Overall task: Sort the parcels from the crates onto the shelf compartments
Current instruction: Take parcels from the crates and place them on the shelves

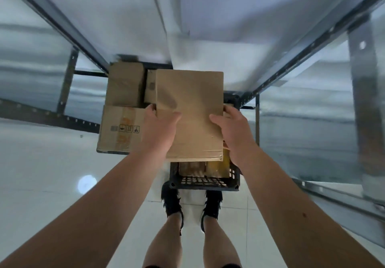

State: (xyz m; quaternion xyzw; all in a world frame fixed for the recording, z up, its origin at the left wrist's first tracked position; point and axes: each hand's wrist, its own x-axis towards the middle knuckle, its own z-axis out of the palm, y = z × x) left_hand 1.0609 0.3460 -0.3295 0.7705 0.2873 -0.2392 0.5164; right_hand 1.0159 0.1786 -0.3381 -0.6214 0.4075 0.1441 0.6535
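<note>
A plain brown cardboard parcel (190,109) is held in front of me, above a black plastic crate (205,181) on the floor. My left hand (159,128) grips its left edge, thumb on top. My right hand (232,130) grips its right edge the same way. Inside the crate, under the parcel, a brown box and a yellow box (217,167) show partly. To the left, further cardboard boxes (120,130) sit together, one with handling symbols printed on it.
Metal shelf frames with pale boards run along the left (68,32) and the right (312,44), forming a narrow aisle. A shelf upright (363,101) stands at the right. My feet in black shoes (192,205) stand on a white tiled floor just behind the crate.
</note>
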